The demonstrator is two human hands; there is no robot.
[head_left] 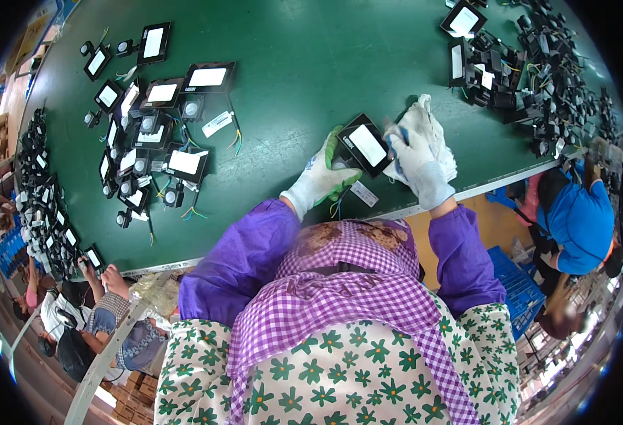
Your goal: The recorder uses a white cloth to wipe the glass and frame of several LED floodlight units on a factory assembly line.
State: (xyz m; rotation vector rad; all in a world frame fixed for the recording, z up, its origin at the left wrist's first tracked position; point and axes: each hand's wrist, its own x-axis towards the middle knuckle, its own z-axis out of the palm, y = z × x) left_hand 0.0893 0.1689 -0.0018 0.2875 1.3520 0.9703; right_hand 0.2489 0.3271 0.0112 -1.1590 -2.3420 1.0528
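Observation:
A black LED floodlight (366,144) with a white panel and a motion sensor stands tilted just above the green table, a label tag hanging from it. My left hand (321,175), in a white glove with green palm, grips its left side, thumb and fingers around the frame and sensor. My right hand (412,154), in a white glove, is closed at the light's right edge. Its fingertips are partly smeared by motion, and what they pinch I cannot make out. A crumpled white cloth (439,145) lies under and beside that hand.
Several floodlights (163,92) with sensors and loose wires lie in a group at the left. More are heaped along the far left edge (42,191) and on the right (517,71). Co-workers sit at both sides, one in a blue shirt (577,219). Blue crates (515,287) stand below the table.

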